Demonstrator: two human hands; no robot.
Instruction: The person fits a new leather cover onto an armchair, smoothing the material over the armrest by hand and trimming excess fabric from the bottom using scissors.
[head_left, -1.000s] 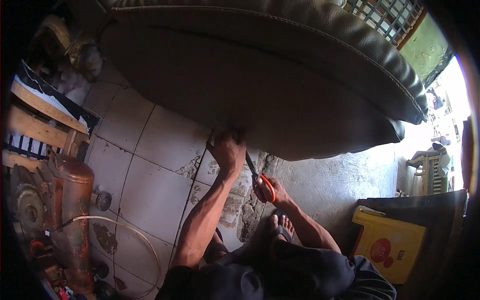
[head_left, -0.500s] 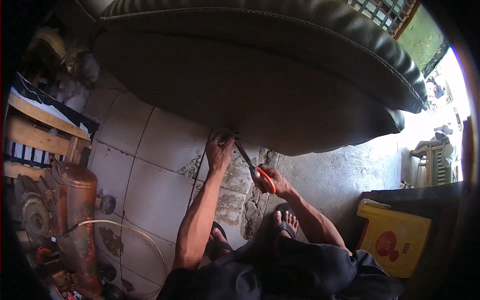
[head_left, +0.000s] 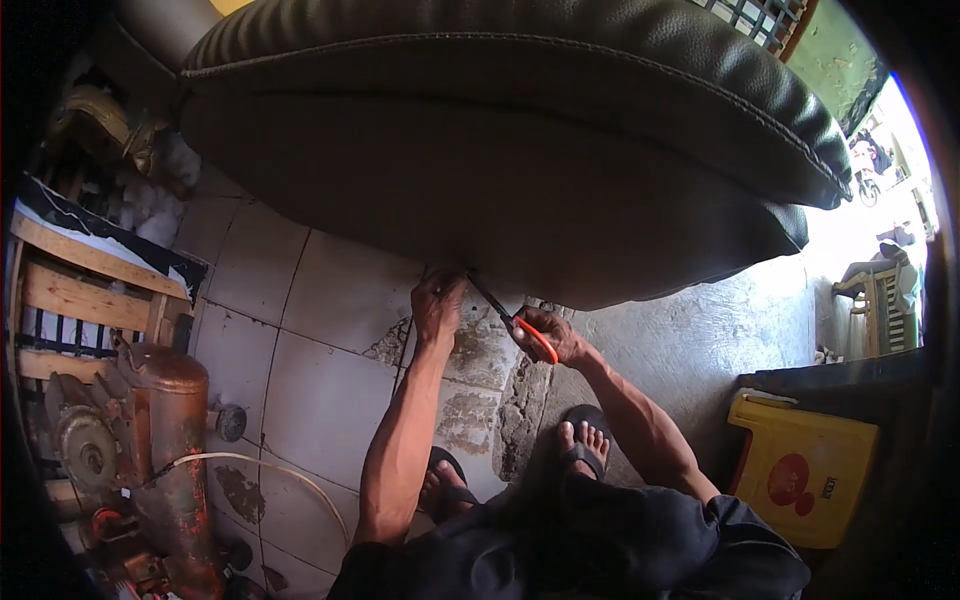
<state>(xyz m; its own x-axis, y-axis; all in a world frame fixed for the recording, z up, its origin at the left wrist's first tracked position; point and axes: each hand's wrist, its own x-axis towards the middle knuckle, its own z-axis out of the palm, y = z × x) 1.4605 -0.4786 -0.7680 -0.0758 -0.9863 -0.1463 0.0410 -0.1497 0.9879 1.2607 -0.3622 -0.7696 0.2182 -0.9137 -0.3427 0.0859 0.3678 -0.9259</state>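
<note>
A large dark leather cushion (head_left: 520, 170) with stitched piping fills the upper middle of the view. My left hand (head_left: 438, 300) is closed at its lower edge; what the fingertips grip there is hidden in shadow. My right hand (head_left: 555, 338) is closed on the orange-handled scissors (head_left: 535, 340), whose dark blades point up and left to the cushion edge beside my left fingers. Whether the blade tips are in the fabric I cannot tell.
A rusty compressor (head_left: 170, 440) with a pale hose and wooden slatted frames (head_left: 85, 290) stand at left. A yellow crate (head_left: 805, 460) is at lower right, a wooden chair (head_left: 880, 310) further back. My sandalled feet are on the cracked tile and concrete floor (head_left: 300, 380).
My right hand and the scissors have moved slightly up and right in the view. My left hand has shifted a little at the cushion edge. The view has tilted slightly.
</note>
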